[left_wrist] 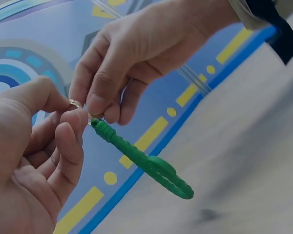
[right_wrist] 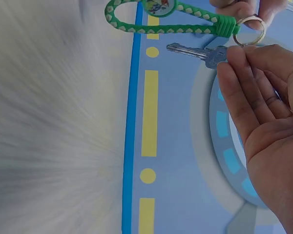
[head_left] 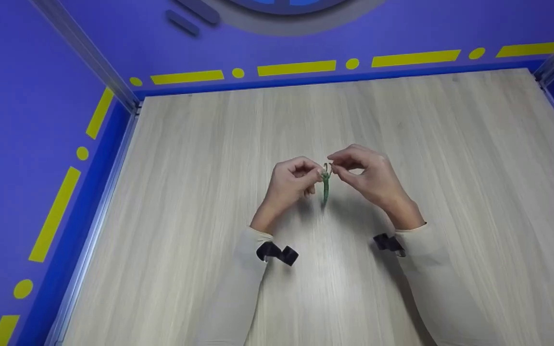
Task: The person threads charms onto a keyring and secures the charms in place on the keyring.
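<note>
Key [right_wrist: 216, 57] and split ring [right_wrist: 264, 31] are held above the wood-grain tabletop [head_left: 200, 192], between the two hands. Left hand [head_left: 298, 178]: thumb and finger clamped on the ring, which probably steadies it. Right hand [head_left: 371, 173]: fingertips together on the key's bow, blade left exposed; a grip at this end likely lets the bow be turned against the ring. Whether the key is threaded: cannot tell, fingers cover the junction. Green braided strap [left_wrist: 133, 152], bearing a round charm [right_wrist: 159, 5], hangs from the ring, apparently clear of both working fingertips.
</note>
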{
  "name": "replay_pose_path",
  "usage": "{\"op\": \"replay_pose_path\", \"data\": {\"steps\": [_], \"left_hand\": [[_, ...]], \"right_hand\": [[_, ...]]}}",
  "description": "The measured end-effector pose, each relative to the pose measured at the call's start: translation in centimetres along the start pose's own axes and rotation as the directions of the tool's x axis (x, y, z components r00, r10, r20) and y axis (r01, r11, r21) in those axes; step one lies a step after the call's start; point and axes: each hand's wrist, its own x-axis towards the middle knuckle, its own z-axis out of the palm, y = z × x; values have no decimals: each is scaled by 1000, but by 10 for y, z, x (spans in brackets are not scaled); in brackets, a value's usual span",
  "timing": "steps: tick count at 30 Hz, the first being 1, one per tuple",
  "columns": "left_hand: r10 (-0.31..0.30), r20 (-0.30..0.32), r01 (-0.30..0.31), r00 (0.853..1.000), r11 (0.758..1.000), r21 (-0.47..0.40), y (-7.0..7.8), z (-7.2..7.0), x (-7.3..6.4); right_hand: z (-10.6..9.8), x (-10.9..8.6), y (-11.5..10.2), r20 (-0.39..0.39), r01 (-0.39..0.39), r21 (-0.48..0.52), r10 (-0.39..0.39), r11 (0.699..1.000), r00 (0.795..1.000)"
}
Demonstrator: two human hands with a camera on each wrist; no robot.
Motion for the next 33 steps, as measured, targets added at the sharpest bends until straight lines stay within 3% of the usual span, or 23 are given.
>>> {"op": "replay_pose_path", "data": {"steps": [5, 11, 22, 33], "left_hand": [[-31, -62, 27, 998, 997, -72, 2, 1, 1], [-27, -102, 19, 994, 997, -73, 2, 1, 2], [-55, -133, 46, 990, 997, -68, 8, 4, 2], [-68, -133, 57, 989, 995, -81, 9, 7, -1]], "right_hand": [[-2, 0, -3, -16, -14, 32, 15, 999, 1000], [-2, 0, -6, -24, -61, 102, 64, 993, 998], [4, 1, -10, 11, 46, 87, -47, 995, 999], [8, 1, -10, 6, 97, 75, -98, 992, 995]]}}
